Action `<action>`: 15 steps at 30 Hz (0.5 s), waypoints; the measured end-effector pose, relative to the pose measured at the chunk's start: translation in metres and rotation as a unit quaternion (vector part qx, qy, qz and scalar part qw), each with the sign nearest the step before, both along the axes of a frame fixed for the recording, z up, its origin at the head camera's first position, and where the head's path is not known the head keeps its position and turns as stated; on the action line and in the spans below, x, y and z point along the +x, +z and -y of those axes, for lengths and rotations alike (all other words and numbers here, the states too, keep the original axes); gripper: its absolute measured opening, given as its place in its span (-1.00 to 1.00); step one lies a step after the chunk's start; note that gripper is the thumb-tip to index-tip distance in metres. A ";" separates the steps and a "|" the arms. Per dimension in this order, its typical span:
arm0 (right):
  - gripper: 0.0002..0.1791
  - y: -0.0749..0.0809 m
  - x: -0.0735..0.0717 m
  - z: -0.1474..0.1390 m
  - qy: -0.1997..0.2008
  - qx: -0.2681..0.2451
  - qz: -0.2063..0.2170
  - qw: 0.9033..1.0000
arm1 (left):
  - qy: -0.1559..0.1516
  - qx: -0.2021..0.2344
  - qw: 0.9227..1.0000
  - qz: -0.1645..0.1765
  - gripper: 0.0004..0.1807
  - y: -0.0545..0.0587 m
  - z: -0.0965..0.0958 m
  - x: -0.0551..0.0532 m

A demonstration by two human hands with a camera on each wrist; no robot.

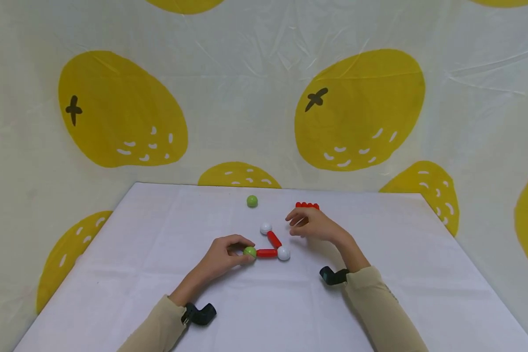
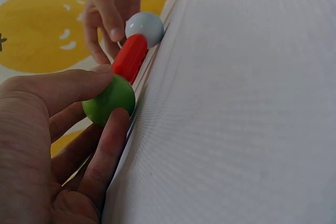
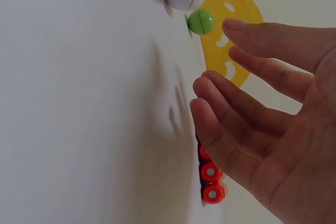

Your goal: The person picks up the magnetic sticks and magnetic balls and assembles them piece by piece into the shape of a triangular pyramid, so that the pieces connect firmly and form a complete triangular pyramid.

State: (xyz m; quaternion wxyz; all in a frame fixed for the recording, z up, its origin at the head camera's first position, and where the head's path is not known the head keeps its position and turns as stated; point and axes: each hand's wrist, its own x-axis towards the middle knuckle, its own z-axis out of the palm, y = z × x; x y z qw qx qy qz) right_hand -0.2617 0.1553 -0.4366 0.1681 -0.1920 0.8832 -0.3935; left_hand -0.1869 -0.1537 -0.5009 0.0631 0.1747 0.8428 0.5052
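**At mid-table, a green ball (image 1: 249, 252) is pinched at the end of a red rod (image 1: 267, 253)**

On the white tablecloth (image 1: 264, 313), an open angle of two rods and three balls is laid out. The red rod's long axis is set along the 9-to-3 o'clock line: the green ball, gripped by the thumb and fingers of the left hand (image 1: 223, 255), is placed at 9 o'clock, a white corner ball (image 1: 283, 253) at 3. From that corner, a second rod (image 1: 274, 239) is pointed towards nearly 11 o'clock and capped by a far white ball (image 1: 266, 228). Between 1 and 2 o'clock of the corner, the right hand (image 1: 313, 224) is held above the cloth, its fingers loosely bent and apart, with nothing grasped; just beyond it, at 12 o'clock, a row of red rods (image 1: 307, 205) is seen.

The step in hand is judged to be the seating of the green ball, though the join is partly covered by a fingertip and its fit cannot be confirmed. For the next move, a steady left hand seems to be called for.
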 end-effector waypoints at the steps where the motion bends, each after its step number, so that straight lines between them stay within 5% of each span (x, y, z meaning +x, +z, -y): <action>1: -0.61 0.000 -0.001 -0.002 -0.003 0.001 -0.005 1.000 | 0.000 0.000 1.000 0.000 -0.67 0.000 0.000 0.000; 15: -0.63 0.000 -0.020 -0.038 -0.109 0.014 -0.046 0.993 | 0.002 0.001 1.000 -0.004 -0.66 0.001 -0.001 0.001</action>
